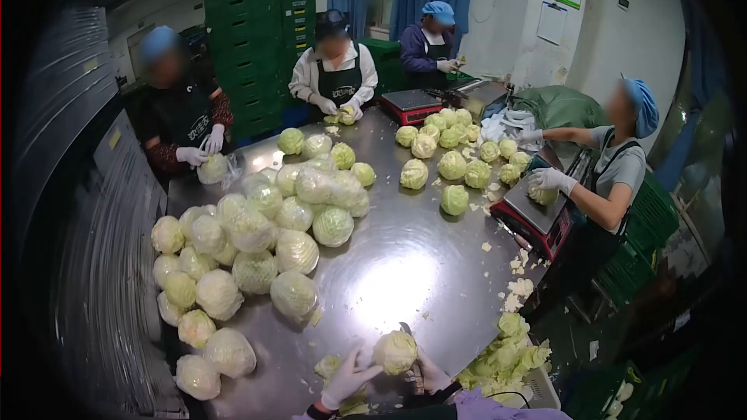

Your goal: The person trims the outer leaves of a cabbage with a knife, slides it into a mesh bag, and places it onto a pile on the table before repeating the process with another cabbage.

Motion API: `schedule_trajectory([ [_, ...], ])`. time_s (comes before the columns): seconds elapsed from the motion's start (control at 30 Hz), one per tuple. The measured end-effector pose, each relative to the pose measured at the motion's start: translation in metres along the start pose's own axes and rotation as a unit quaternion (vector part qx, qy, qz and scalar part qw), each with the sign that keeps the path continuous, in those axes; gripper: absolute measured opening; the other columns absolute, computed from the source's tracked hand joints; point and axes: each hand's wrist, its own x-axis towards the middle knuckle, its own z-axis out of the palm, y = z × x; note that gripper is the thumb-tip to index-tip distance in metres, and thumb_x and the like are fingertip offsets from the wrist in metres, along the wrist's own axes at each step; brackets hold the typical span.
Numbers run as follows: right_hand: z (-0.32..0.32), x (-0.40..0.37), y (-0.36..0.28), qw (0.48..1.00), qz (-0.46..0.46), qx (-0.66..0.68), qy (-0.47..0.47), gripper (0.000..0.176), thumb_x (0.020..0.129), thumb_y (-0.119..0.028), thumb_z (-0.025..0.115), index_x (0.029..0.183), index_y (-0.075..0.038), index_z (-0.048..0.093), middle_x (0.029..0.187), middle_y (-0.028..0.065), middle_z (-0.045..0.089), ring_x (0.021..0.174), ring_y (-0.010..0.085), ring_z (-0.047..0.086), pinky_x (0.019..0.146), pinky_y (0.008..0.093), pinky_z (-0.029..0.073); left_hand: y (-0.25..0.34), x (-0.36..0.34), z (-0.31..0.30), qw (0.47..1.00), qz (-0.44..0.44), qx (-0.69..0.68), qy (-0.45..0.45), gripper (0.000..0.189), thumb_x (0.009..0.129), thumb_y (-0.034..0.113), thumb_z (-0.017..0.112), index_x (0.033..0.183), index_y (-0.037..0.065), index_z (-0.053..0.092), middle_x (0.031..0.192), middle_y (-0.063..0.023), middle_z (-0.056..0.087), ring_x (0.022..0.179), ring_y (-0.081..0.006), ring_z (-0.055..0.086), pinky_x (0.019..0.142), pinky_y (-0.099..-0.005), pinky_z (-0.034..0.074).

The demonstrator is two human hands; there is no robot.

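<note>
At the near edge of the metal table, a trimmed pale-green cabbage (395, 353) is between my gloved hands. My left hand (350, 379) grips it from the left side, thumb and fingers against the leaves. On the right, my right hand (433, 374) is closed around a knife (405, 328), whose dark blade tip shows above the cabbage; the rest is partly hidden. Loose cabbage leaves (327, 365) lie by my left hand. To the right, a white crate (544, 387) holds a heap of green outer leaves (506, 359).
Film-wrapped cabbages (294, 295) pile up on the left, bare cabbages (452, 165) at the back right. One co-worker (622, 163) has a cabbage on a red scale (545, 222); three others stand along the far side. Another scale (411, 101) and green crates (243, 62) are behind.
</note>
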Motion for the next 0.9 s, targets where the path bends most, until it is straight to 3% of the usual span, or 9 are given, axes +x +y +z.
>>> schedule_trajectory([
  [0.17,-0.080,0.049,-0.037,0.984,0.144,0.107,0.019,0.065,0.091,-0.066,0.038,0.128,-0.013,0.044,0.065,-0.0025,0.051,0.047,0.0077,0.044,0.039,0.0205,0.037,-0.007,-0.042,-0.059,0.904,-0.063,0.422,-0.035,0.104,0.065,0.056,0.078,0.144,0.010,0.030,0.147,-0.0271,0.024,0.137,-0.0465,0.021,0.111,-0.0477,0.022],
  [0.23,-0.080,0.069,-0.070,0.996,0.006,0.002,0.084,0.049,0.096,-0.054,0.040,0.110,-0.009,0.052,0.067,-0.0018,0.051,0.050,0.0069,0.046,0.040,0.0195,0.038,-0.043,-0.049,-0.068,0.869,-0.054,0.486,-0.074,0.107,0.060,0.062,0.076,0.145,0.016,0.031,0.149,-0.0259,0.021,0.136,-0.0503,0.018,0.110,-0.0530,0.020],
  [0.37,-0.043,0.113,-0.127,0.940,-0.213,0.048,0.261,0.045,0.093,-0.050,0.051,0.106,-0.008,0.057,0.064,0.0013,0.056,0.046,0.0100,0.049,0.043,0.0198,0.044,-0.050,-0.023,-0.046,0.894,0.024,0.445,-0.046,0.102,0.062,0.053,0.077,0.144,0.013,0.031,0.147,-0.0231,0.026,0.137,-0.0435,0.022,0.108,-0.0539,0.022],
  [0.43,-0.048,0.109,-0.144,0.982,-0.093,-0.053,0.158,0.051,0.091,-0.042,0.058,0.123,-0.002,0.052,0.074,0.0034,0.058,0.049,0.0100,0.050,0.057,0.0341,0.056,-0.043,0.009,-0.014,0.914,0.018,0.403,-0.044,0.102,0.063,0.049,0.078,0.145,0.013,0.030,0.146,-0.0226,0.029,0.137,-0.0414,0.022,0.110,-0.0519,0.021],
  [0.5,0.003,0.101,-0.129,0.964,-0.124,-0.175,0.154,0.047,0.092,-0.031,0.059,0.128,-0.002,0.048,0.091,0.0073,0.062,0.051,0.0109,0.052,0.055,0.0318,0.054,-0.039,0.040,0.041,0.902,0.040,0.429,-0.025,0.098,0.067,0.049,0.076,0.145,0.011,0.029,0.143,-0.0213,0.034,0.137,-0.0399,0.022,0.114,-0.0468,0.017],
  [0.63,-0.041,0.093,-0.061,0.935,0.015,-0.348,0.064,0.033,0.094,-0.019,0.054,0.121,0.000,0.052,0.099,0.0110,0.065,0.063,0.0157,0.063,0.050,0.0254,0.050,-0.022,0.067,0.095,0.909,0.019,0.203,-0.364,0.087,0.075,0.053,0.069,0.140,0.005,0.036,0.139,-0.0212,0.041,0.130,-0.0343,0.039,0.105,-0.0419,0.035],
  [0.73,-0.150,0.086,-0.028,0.911,-0.036,-0.402,0.083,0.021,0.092,-0.010,0.054,0.111,-0.002,0.058,0.079,0.0041,0.061,0.059,0.0116,0.058,0.049,0.0241,0.046,-0.012,0.047,0.042,0.922,-0.036,0.125,-0.364,0.081,0.080,0.055,0.064,0.136,0.000,0.041,0.131,-0.0232,0.049,0.114,-0.0349,0.054,0.092,-0.0382,0.045],
  [0.83,-0.210,0.054,-0.064,0.918,-0.042,-0.325,0.224,0.030,0.094,-0.006,0.048,0.124,-0.003,0.048,0.075,0.0058,0.059,0.052,0.0103,0.052,0.045,0.0209,0.043,0.021,0.001,-0.061,0.980,-0.030,0.127,-0.148,0.071,0.088,0.043,0.062,0.138,0.001,0.037,0.133,-0.0173,0.049,0.107,-0.0244,0.057,0.091,-0.0334,0.046],
  [0.9,-0.138,-0.007,-0.096,0.905,-0.058,-0.291,0.305,0.024,0.092,-0.019,0.057,0.114,-0.009,0.056,0.077,0.0013,0.057,0.068,0.0155,0.057,0.061,0.0281,0.047,0.053,-0.035,-0.144,0.988,-0.049,0.145,-0.006,0.068,0.087,0.044,0.062,0.137,0.003,0.042,0.129,-0.0162,0.053,0.110,-0.0247,0.056,0.095,-0.0336,0.044],
])
